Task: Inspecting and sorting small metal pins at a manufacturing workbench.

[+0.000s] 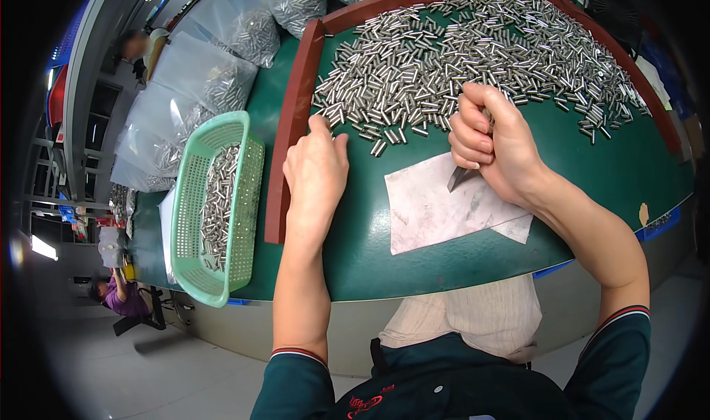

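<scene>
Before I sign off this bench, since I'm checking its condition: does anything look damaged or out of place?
Two things, mildly. A tan patch breaks the green tabletop near its right edge; I can't tell if it's damage or something stuck on. The pale sheet below the right hand lies askew and smudged grey.

Pins [403,72] are silver, the tabletop [356,246] green, the basket [249,213] mint, the rails [297,102] reddish-brown.

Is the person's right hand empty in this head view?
No: the right hand is closed around a slim metal tool, its tip showing against the pale sheet.
</scene>
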Motion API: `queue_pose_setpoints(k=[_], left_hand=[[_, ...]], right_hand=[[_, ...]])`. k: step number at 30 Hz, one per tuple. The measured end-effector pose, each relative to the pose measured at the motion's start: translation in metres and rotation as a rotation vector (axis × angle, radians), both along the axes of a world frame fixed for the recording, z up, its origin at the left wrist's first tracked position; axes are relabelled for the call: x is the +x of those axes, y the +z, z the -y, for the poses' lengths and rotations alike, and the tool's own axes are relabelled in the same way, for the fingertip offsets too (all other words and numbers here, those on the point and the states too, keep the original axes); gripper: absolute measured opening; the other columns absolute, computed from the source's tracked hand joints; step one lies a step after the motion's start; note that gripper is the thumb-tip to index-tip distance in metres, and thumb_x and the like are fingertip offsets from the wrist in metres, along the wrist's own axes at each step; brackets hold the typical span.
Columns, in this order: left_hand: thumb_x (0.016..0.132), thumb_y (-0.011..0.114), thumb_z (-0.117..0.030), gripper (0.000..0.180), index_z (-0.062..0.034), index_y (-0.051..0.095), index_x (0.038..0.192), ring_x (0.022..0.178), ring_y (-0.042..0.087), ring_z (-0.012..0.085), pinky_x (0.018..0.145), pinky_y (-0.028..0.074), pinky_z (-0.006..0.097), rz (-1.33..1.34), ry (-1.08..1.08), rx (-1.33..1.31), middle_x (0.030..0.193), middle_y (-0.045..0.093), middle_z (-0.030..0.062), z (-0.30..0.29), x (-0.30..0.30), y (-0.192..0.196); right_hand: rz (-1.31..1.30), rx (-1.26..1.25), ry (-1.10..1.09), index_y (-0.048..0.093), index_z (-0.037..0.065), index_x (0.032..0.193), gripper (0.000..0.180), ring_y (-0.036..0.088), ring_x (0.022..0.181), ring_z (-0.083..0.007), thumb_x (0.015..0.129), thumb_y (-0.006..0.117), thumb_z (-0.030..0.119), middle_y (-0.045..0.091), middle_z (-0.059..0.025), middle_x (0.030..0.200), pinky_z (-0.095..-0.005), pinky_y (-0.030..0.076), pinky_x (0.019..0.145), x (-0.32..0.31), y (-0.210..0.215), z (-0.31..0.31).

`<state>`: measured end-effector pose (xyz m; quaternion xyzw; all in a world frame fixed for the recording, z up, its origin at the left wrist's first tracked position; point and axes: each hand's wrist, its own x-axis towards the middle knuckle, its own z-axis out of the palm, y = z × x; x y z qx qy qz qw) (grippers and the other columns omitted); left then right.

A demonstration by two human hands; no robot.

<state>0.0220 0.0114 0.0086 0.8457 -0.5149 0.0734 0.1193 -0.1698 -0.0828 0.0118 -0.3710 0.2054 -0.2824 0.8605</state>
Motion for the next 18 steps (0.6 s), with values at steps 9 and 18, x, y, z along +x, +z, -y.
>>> queue_pose_setpoints(k=[9, 18], left_hand=[[0.08, 0.055, -0.017, 0.016, -0.0029, 0.048, 0.083, 0.064, 0.057, 0.0374, 0.058, 0.042, 0.047, -0.041, -0.117, 0.037, 0.063, 0.058, 0.0175, -0.001, -0.006, -0.011], [0.079, 0.056, -0.008, 0.011, -0.0021, 0.047, 0.083, 0.054, 0.055, 0.0311, 0.052, 0.041, 0.039, -0.254, -0.458, -0.031, 0.057, 0.055, 0.0138, 0.005, -0.028, -0.012]], right_hand=[[-0.007, 0.014, -0.003, 0.027, 0.014, 0.055, 0.035, 0.019, 0.037, -0.0067, 0.087, 0.035, 0.027, 0.025, 0.0038, 0.043, -0.0232, 0.021, 0.04, 0.0, -0.001, 0.001], [-0.024, 0.105, 0.006, 0.027, 0.014, 0.055, 0.037, 0.018, 0.037, -0.0067, 0.089, 0.034, 0.028, 0.023, 0.0041, 0.042, -0.0226, 0.02, 0.037, 0.002, 0.0, 0.0]])
